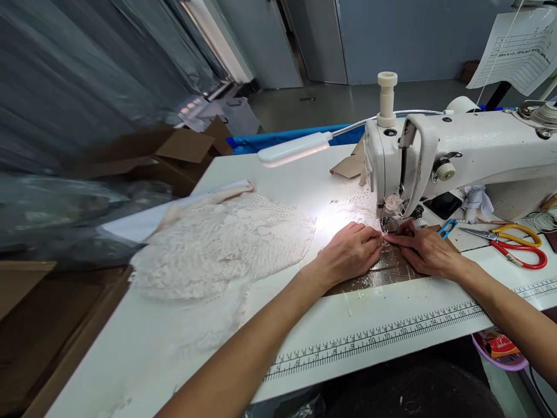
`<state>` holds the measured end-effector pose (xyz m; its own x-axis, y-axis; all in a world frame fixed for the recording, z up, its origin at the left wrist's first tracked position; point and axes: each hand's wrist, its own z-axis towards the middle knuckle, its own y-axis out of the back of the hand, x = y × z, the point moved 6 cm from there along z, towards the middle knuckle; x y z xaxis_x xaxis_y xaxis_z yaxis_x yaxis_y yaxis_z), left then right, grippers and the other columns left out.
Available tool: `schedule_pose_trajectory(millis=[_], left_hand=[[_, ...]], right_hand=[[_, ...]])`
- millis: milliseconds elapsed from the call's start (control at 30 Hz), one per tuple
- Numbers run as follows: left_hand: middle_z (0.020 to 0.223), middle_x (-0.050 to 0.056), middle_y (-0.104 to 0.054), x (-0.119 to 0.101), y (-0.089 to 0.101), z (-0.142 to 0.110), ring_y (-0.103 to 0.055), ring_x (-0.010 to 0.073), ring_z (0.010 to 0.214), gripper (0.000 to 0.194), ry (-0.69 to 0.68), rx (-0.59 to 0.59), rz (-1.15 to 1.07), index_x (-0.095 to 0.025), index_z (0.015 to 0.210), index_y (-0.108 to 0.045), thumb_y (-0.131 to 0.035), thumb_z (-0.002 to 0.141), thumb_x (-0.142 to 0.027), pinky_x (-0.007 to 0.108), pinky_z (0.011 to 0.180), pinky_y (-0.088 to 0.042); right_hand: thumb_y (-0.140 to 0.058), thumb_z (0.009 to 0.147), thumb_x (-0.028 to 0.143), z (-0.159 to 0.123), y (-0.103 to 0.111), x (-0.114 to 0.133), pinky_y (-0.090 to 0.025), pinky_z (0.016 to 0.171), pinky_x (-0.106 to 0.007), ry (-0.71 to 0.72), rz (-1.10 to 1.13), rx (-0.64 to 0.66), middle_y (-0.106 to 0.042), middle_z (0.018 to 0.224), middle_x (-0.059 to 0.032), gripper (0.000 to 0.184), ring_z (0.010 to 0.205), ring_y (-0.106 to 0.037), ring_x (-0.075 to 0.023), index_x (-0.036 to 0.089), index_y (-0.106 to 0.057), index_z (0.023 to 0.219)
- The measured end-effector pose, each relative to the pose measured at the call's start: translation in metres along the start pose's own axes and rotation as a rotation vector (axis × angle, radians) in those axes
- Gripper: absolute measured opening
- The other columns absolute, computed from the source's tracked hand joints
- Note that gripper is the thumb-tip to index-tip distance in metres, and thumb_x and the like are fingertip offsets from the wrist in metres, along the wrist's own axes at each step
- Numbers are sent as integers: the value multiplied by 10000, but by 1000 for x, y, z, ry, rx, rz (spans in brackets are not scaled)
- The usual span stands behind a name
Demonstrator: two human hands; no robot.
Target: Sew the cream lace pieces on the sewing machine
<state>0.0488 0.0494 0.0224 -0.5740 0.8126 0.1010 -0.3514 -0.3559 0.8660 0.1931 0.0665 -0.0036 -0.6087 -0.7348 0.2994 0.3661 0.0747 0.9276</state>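
Note:
A white sewing machine (456, 157) stands at the right of a white table (174, 348). Cream lace fabric (217, 244) is spread to its left and runs under the needle. My left hand (350, 252) rests on the lace edge just left of the presser foot (389, 225), fingers pinched together on the fabric. My right hand (424, 249) lies just right of the foot, its fingertips pressed onto the same bit of lace. The two hands' fingertips almost touch below the needle.
A gooseneck lamp (293, 149) lights the needle area. Red-handled scissors (517, 255), yellow-handled scissors (509, 235) and blue snips (447, 228) lie right of my hands. A ruler strip (383, 337) runs along the table's front. Cardboard boxes (174, 157) stand at the left.

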Motion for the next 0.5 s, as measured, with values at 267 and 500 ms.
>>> schedule_pose_trajectory(millis=[267, 500], left_hand=[[919, 63, -716, 2, 0, -1, -637, 153, 742, 297, 10, -2, -28, -148, 871, -689, -411, 974, -175, 321, 699, -501], [895, 47, -717, 1, 3, 0, -631, 143, 720, 278, 13, -39, -43, -149, 846, -681, -431, 967, -170, 311, 711, -497]], right_hand=[[-369, 981, 284, 1, 3, -1, -483, 707, -314, -43, 78, -17, -550, 1057, -124, 403, 752, -548, -152, 211, -623, 1285], [-329, 973, 277, 2, 12, -4, -373, 564, -252, -138, 222, -55, -575, 876, -83, 433, 611, -483, -108, 142, -635, 1247]])
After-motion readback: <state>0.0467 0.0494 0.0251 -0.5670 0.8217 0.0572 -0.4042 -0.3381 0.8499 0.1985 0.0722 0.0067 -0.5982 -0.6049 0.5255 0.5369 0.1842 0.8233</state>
